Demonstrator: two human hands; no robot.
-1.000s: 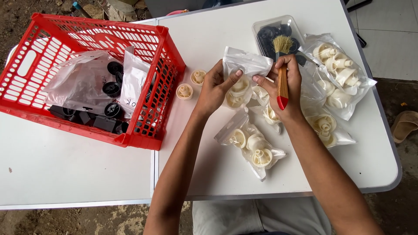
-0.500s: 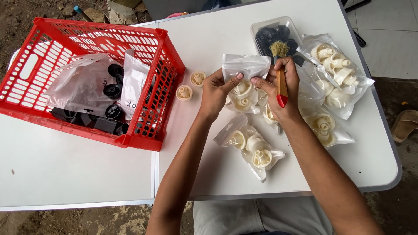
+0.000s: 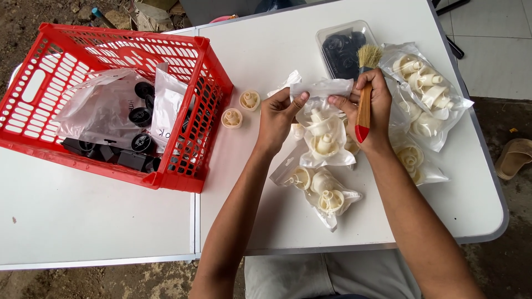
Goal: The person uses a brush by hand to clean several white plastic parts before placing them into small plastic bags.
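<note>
Mid-table, near its far edge, I hold a bag (image 3: pixel 324 130) — left hand (image 3: pixel 277 119) pinching its top, right hand (image 3: pixel 370 111) pinching too, clutching a brush (image 3: pixel 364 91); opening wants steady pull.

I'm seeing thin, glossy clear plastic in the bag (image 3: pixel 321 130) between both hands, holding smooth matt cream plastic parts. My right hand (image 3: pixel 370 113) is gripping a brush (image 3: pixel 364 94) with a varnished wooden handle and pale coarse bristles. Left of my left hand (image 3: pixel 277 119), a shiny red plastic crate (image 3: pixel 183 155) is sitting on the smooth matt white table (image 3: pixel 100 221).
</note>
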